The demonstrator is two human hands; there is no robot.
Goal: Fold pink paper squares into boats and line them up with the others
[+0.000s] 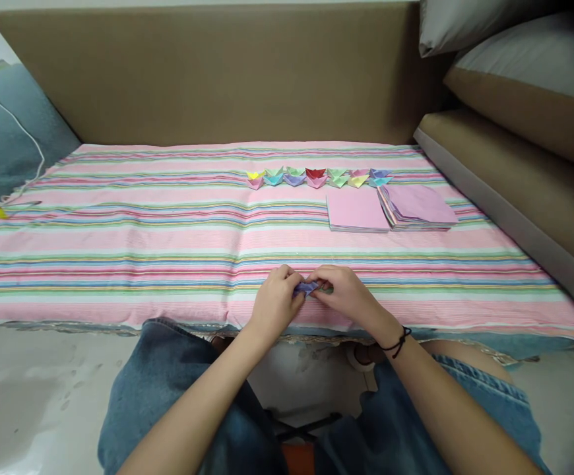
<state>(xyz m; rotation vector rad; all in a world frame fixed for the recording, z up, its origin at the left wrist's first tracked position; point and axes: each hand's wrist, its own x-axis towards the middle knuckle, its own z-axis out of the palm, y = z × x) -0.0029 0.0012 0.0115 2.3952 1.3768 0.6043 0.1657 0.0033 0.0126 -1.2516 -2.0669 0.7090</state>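
Observation:
Between my two hands is a small piece of folded purple paper, just above the near part of the striped cloth. My left hand pinches its left side between thumb and fingers. From the other side, my right hand grips the right end with its fingertips. Parts of the folded paper are hidden behind my fingers. Farther back stand two rows of small folded paper boats, among them a red one, a yellow one and a purple one.
Right of centre lie a neat stack of square pink-topped paper and a fanned stack of coloured paper. A brown backrest closes off the far side. Cushions pile up at the right. A white cable runs along the left.

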